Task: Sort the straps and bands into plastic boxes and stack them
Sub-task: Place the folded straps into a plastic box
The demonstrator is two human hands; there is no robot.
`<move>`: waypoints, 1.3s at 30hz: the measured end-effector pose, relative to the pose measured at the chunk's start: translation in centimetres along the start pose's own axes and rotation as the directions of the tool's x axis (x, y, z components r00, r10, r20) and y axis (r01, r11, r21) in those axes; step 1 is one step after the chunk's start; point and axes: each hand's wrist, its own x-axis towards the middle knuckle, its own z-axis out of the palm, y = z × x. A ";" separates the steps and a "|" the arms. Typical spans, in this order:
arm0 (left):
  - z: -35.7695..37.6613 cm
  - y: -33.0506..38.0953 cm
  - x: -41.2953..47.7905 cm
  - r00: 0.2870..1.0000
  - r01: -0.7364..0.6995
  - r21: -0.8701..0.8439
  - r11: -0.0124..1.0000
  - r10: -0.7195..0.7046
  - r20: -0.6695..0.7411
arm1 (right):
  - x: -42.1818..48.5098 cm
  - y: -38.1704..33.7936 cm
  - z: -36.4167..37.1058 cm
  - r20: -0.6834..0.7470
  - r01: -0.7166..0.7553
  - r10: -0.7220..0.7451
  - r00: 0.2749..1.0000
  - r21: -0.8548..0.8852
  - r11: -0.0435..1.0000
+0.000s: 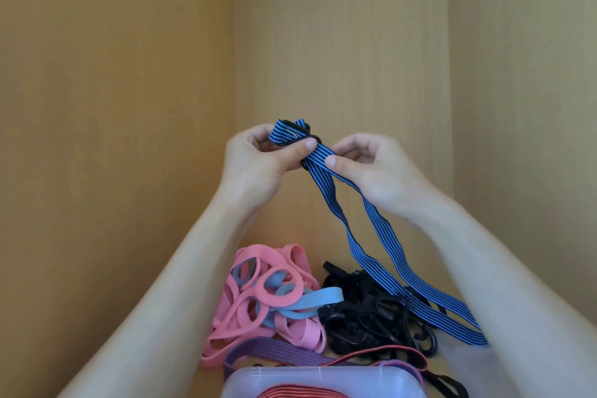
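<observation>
Down at six o'clock a clear plastic box (pixel 323 376) is sitting with a red strap (pixel 300 392) inside. Beyond it, at seven o'clock, pink bands (pixel 258 297) are lying heaped with a light blue band (pixel 319 299); at five o'clock, a tangle of black hooked straps (pixel 361 310). Above them the blue striped strap (pixel 326 171) is hanging, tails draping over the black tangle. The left hand (pixel 258 168) is curling its fingers (pixel 255 136) round the folded end, thumb pressing; the right hand (pixel 374 171) is pinching the strap just beside it.
</observation>
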 end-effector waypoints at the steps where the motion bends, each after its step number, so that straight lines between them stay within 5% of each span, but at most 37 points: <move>1: 0.1 0.2 -0.1 1.000 -0.002 -0.013 1.000 0.002 -0.011 | 0.1 0.0 -0.1 -0.013 -0.002 0.002 1.000 -0.005 1.000; 7: 0.5 0.8 -0.4 0.996 -0.082 0.069 0.994 0.084 -0.018 | 0.4 0.2 -0.3 -0.033 -0.011 0.009 0.999 -0.045 0.999; 10: 0.7 0.9 -0.5 0.991 -0.128 0.193 0.973 0.119 0.060 | 0.4 -0.1 -0.7 -0.095 0.089 -0.093 0.991 -0.045 0.995; 14: 1.0 0.6 -0.9 0.982 -0.125 0.294 0.948 0.075 0.176 | 0.0 -0.7 -0.8 -0.007 0.172 -0.173 0.985 -0.061 0.983; 25: 1.5 -0.6 -0.9 0.977 0.021 0.191 0.981 -0.060 0.204 | 0.2 -0.1 0.3 -0.139 0.253 -0.277 0.951 -0.168 0.953; 31: 1.5 -2.9 -1.5 0.825 0.242 0.286 0.927 -0.352 0.442 | 0.8 0.0 -0.2 -0.371 0.278 -0.325 0.870 -0.176 0.944; 39: 1.7 -6.3 -2.4 0.656 0.344 0.281 0.896 -0.444 0.610 | 1.2 0.1 -1.6 -0.552 0.286 -0.264 0.791 -0.048 0.957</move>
